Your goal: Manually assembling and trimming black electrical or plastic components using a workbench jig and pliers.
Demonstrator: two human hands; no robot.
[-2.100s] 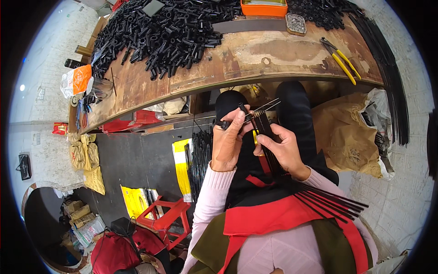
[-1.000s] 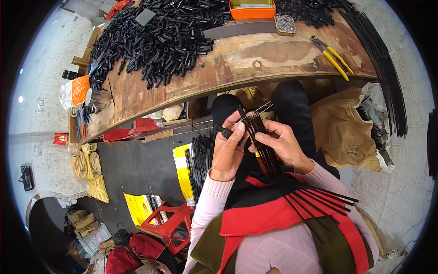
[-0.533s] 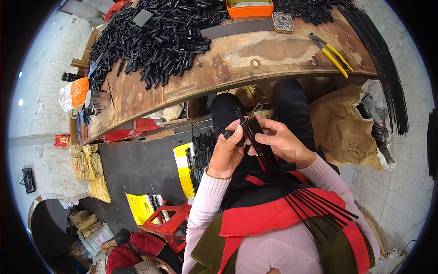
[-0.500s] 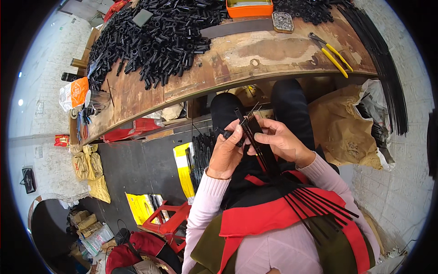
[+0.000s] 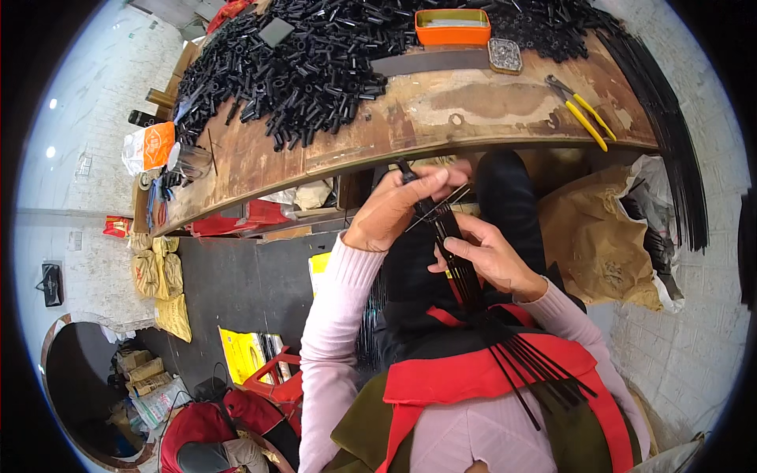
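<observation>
Over my lap I hold a bundle of thin black rods (image 5: 467, 290), like umbrella ribs, whose loose ends fan out across my red-and-black apron (image 5: 473, 363). My right hand (image 5: 490, 254) is closed around the bundle, thumb on top. At its far end, my left hand (image 5: 386, 211) grips a short black tube-like piece (image 5: 406, 171); some of its fingers are smeared by motion. A few thin rods (image 5: 440, 208) cross the bundle at a slant near the left fingers. Exactly how that end is joined is hidden by my hand.
On the wooden table (image 5: 473, 102) ahead lies a big pile of short black tubes (image 5: 300, 71). Beyond are an orange tin (image 5: 453, 31), a metal box (image 5: 505, 56) and yellow-handled pliers (image 5: 582, 114). Long black rods (image 5: 676, 158) overhang the right edge, above a brown paper bag (image 5: 583, 256).
My left hand has moved away from me toward the table edge, along the bundle's far end. My right hand stays on the rods. The whole view has shifted slightly.
</observation>
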